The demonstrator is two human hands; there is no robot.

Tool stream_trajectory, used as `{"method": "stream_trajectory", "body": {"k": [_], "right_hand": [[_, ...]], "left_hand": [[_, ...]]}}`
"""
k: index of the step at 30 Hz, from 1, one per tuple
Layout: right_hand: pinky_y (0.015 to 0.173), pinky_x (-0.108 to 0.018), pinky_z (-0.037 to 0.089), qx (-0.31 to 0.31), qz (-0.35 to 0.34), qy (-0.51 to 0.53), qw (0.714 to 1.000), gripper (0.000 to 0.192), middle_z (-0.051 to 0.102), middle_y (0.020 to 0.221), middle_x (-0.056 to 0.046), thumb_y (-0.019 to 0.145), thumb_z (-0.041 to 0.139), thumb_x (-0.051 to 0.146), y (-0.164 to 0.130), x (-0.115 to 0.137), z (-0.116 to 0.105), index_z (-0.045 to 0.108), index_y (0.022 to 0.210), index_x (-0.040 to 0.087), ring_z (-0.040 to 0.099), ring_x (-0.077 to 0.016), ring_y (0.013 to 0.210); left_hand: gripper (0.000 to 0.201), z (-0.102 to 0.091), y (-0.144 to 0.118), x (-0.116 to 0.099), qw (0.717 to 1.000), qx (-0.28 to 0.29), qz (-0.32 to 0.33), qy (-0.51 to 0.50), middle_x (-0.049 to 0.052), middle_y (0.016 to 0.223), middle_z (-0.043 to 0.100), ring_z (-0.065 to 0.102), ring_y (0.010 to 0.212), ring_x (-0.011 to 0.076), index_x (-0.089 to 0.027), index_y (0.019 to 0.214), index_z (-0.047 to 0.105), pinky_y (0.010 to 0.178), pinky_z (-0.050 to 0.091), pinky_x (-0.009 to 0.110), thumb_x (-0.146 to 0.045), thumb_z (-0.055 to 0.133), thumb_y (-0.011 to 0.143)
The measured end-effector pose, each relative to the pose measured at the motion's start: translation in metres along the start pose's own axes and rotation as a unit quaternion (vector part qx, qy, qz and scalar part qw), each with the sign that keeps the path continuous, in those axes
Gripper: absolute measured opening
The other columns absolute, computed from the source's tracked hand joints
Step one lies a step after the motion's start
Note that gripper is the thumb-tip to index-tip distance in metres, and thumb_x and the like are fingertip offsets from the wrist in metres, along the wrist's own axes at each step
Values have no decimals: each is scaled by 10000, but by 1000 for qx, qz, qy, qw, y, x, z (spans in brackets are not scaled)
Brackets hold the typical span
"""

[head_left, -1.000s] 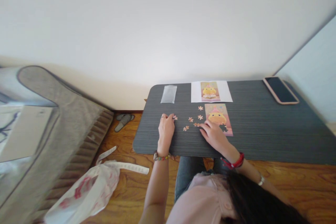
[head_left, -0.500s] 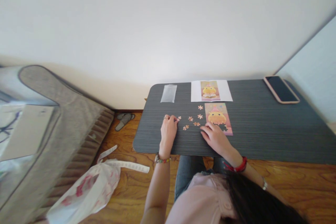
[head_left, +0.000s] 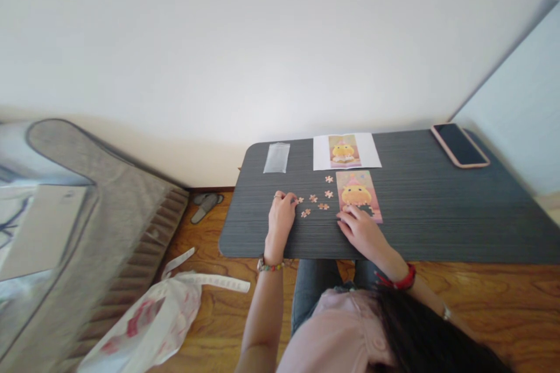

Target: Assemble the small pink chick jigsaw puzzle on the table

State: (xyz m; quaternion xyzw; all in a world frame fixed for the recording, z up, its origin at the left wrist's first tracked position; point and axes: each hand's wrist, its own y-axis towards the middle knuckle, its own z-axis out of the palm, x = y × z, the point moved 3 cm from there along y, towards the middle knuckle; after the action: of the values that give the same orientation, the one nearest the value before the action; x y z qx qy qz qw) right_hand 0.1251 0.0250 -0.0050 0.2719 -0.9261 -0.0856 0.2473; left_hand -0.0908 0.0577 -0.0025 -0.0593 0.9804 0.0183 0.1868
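Observation:
A nearly whole jigsaw puzzle (head_left: 357,185) with a yellow cartoon animal lies on the dark table, a gap showing in its lower part. My right hand (head_left: 361,232) rests over its lower left edge, fingers laid down and slightly apart, covering part of that corner. To the left several loose puzzle pieces (head_left: 323,206) are scattered. My left hand (head_left: 281,215) is at the left of this group, its fingertips closed on a small pink puzzle piece (head_left: 300,200), partly hidden by the fingers.
Behind the puzzle lies a folded reference sheet (head_left: 321,153) with the same picture. A clear plastic sleeve (head_left: 277,158) is at the table's back left, a phone (head_left: 461,145) at the back right. A plastic bag (head_left: 175,315) and slippers (head_left: 206,206) are on the floor.
The view has shifted slightly, so the table things appear a little further left. My left hand has come closer to the loose pieces; my right hand stays at the puzzle's lower left.

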Motion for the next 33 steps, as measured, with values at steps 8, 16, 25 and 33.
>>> {"method": "stream_trajectory", "body": {"k": [8, 16, 25, 33], "right_hand": [[749, -333, 464, 5, 1, 1, 1000, 192, 583, 915, -93, 862, 461, 178, 0, -2, 0, 633, 944, 157, 574, -205, 852], [730, -322, 440, 13, 23, -56, 998, 198, 578, 894, -100, 856, 471, 200, 18, -3, -1, 653, 912, 149, 557, -208, 818], [731, -305, 400, 95, 40, -131, 986, 238, 591, 908, -109, 879, 423, 196, 69, -24, -17, 656, 876, 150, 554, -200, 812], [749, -310, 406, 98, 102, -170, 975, 304, 581, 1063, -167, 903, 405, 290, 115, -25, -4, 632, 966, 98, 557, -226, 896]], "left_hand": [[180, 7, 1, -27, 998, 1, 46, -31, 41, 940, 490, 532, 874, 152, -208, 977, 635, 807, 450, 268, -200, 532, 830], [180, 13, -6, -57, 995, 42, 83, -25, 39, 945, 482, 528, 878, 153, -205, 975, 639, 801, 454, 268, -219, 575, 807], [170, 10, -9, -55, 996, 39, 75, -37, 42, 939, 481, 525, 883, 157, -190, 971, 630, 832, 450, 282, -225, 560, 820], [169, 15, -16, -52, 995, 34, 78, -47, 47, 936, 479, 527, 886, 162, -184, 965, 625, 855, 446, 294, -240, 519, 845]]}}
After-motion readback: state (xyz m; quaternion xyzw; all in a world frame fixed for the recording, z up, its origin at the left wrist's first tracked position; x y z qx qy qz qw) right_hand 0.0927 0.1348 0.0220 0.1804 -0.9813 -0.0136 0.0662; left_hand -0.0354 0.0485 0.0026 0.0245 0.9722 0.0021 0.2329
